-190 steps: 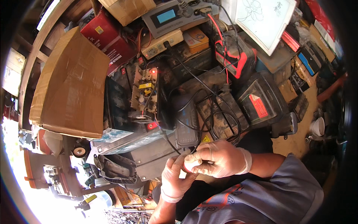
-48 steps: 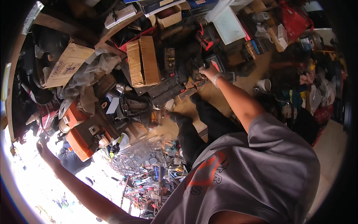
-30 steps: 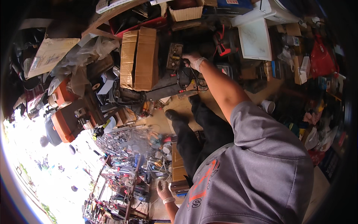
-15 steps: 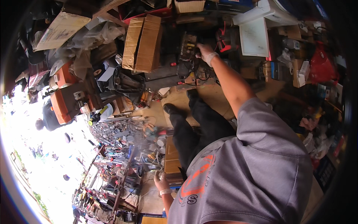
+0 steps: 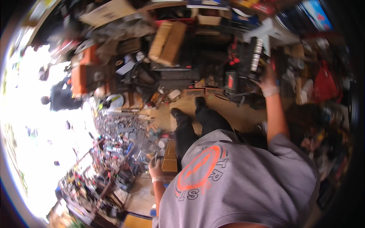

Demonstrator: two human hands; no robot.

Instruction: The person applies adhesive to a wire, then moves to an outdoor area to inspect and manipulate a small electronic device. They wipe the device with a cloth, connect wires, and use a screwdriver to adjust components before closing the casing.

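At the upper right, a dark device (image 5: pixel 254 57) is gripped by the right hand (image 5: pixel 269 79), farther from the cardboard box (image 5: pixel 167 43) than before, apparently lifted clear; the left hand's (image 5: pixel 155 170) hold cannot be told

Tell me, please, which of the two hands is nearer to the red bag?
Right. The right hand is to the left of the red bag, at a similar height in the picture; the left hand is much farther left and lower.
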